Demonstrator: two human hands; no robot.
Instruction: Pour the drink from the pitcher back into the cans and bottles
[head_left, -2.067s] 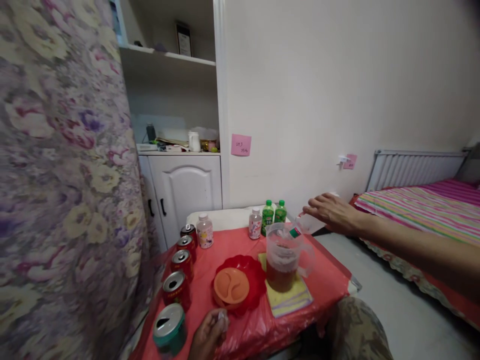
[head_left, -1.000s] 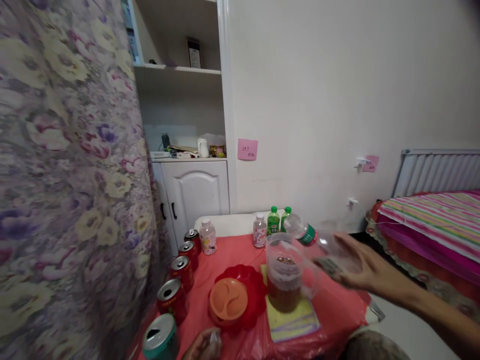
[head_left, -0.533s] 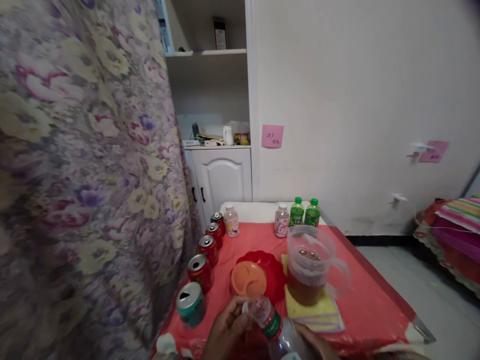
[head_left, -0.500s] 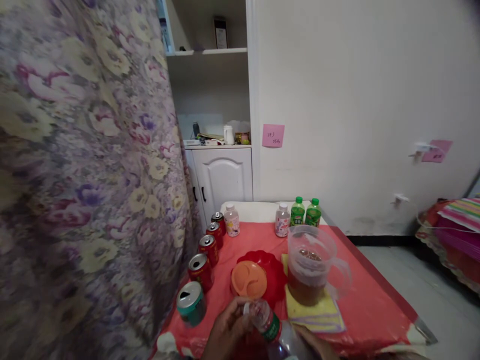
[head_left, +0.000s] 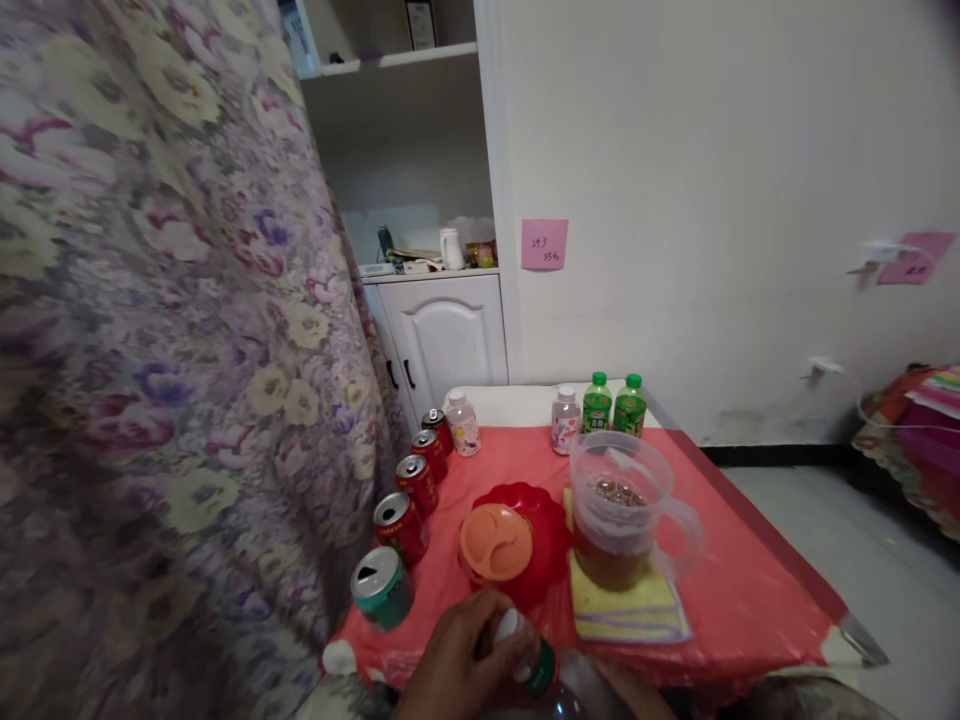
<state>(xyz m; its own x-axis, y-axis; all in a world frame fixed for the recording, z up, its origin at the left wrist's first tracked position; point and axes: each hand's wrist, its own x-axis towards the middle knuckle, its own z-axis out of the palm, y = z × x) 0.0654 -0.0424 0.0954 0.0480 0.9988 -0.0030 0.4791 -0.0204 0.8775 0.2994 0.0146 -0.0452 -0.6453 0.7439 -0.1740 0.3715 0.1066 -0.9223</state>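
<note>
Moments ago held beside the open neck, the white cap [head_left: 508, 626] has shifted onto the mouth of the clear bottle [head_left: 541, 668], so the opening now looks covered; whether it is threaded I cannot tell. Left grip [head_left: 469, 655] is pinching that cap, while the right grip [head_left: 634, 690] grasps the bottle's body, its fingers mostly hidden. Bottle and cap are at the near side of the tabletop [head_left: 720, 550], neck tilted far and left, nearer than the orange bowl [head_left: 495, 542]. To the right, the jug [head_left: 615, 520] of brown liquid stands on a yellow cloth [head_left: 630, 612].
</note>
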